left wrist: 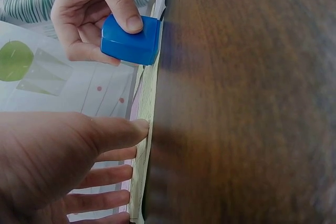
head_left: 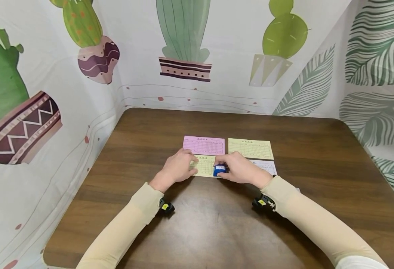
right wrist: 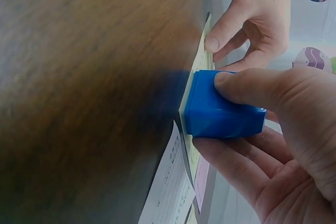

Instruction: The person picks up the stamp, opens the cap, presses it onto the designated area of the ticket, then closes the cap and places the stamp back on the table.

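My right hand point(head_left: 242, 169) grips a blue stamp point(head_left: 219, 172) between thumb and fingers. A white label shows on top of it. The stamp stands at the right end of a yellow printed slip point(head_left: 205, 167), its lower face right at the paper in the right wrist view. On the left part of that slip rests my left hand point(head_left: 177, 166), thumb and fingertips spread along the paper. From the left wrist, the blue stamp point(left wrist: 128, 40) appears beyond the thumb point(left wrist: 123, 132), with nothing in the left hand.
Behind the yellow slip lies a pink slip point(head_left: 203, 145). A second yellow slip point(head_left: 251, 148) is to its right, and a white slip point(head_left: 267, 164) in front of that is partly hidden by my right hand. All lie on a dark wooden table point(head_left: 203, 231) against a cactus-print cloth point(head_left: 230, 74).
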Motion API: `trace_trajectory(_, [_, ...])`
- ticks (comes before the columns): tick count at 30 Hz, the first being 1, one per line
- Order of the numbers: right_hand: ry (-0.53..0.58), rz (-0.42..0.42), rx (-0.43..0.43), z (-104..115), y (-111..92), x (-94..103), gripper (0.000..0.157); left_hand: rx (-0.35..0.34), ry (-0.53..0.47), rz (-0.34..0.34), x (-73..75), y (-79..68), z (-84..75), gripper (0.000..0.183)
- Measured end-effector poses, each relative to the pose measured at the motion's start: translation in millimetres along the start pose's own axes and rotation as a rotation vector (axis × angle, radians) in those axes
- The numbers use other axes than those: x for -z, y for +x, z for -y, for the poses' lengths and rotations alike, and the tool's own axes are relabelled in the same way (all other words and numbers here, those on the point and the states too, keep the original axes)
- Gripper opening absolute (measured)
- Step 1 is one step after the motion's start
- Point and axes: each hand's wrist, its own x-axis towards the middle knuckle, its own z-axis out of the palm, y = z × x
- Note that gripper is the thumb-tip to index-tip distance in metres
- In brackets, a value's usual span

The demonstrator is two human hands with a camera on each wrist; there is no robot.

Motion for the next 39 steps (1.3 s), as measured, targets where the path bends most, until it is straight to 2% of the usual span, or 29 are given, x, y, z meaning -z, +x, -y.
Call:
trace_trajectory(11, [0.01,0.019,-0.001,1.0,0.6,0.6,0.021,0.001,-0.002,0.004,-3.2,-1.1,-0.5,0.038])
trace_trajectory(20, [0.007,0.019,-0.031,3.4,4.6,6.4,0.023,0.011,0.017,-0.012,1.0,2.4,0.8,0.038])
trace_trajectory(39, [0.008,0.018,-0.037,5.2,1.3,3.9,0.021,0.011,0.004,-0.007,0.2,-0.5,-0.1,0.038])
